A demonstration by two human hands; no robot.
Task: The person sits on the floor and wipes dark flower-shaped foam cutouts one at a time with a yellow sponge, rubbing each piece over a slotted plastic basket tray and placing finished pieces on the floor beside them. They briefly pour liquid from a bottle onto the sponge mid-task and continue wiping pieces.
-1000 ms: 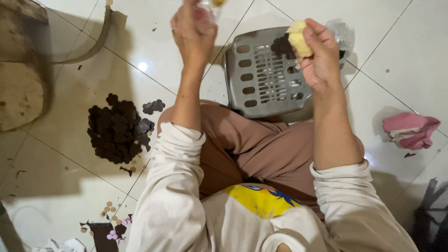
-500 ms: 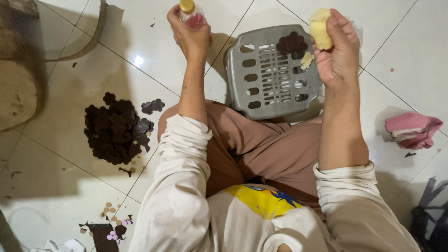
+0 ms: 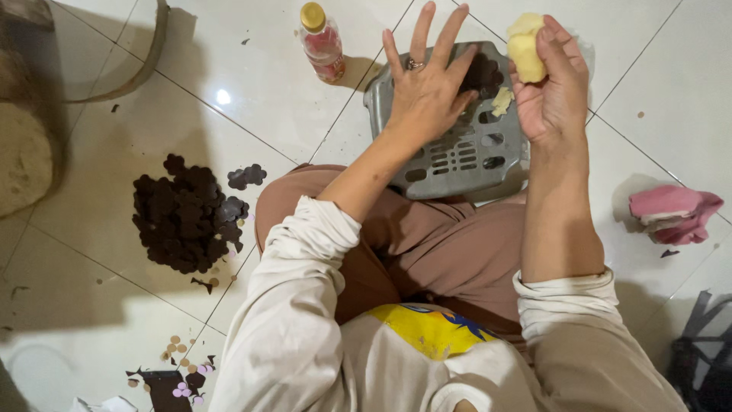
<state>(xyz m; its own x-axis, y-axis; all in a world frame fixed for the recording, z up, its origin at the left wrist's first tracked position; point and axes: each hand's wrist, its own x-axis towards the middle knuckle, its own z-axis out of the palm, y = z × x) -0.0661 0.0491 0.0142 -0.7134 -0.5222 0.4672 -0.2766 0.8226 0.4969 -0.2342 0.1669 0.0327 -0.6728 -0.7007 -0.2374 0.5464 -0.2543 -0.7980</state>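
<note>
Above the far right corner of the grey slotted plastic basket (image 3: 465,152), the right hand (image 3: 553,95) grips a pale yellow lump of dough (image 3: 527,48), fingers curled tight round it. The left hand (image 3: 427,88) hovers just beside it over the basket, fingers spread wide and holding nothing, a ring on one finger. A small scrap of dough (image 3: 501,101) lies in the basket. On the white tiled floor (image 3: 252,91), farther left, stands a small bottle of pink liquid with a gold cap (image 3: 321,42). Well to the left lies a heap of dark brown cut-out pieces (image 3: 183,214), and to the right a crumpled pink cloth (image 3: 671,214).
</note>
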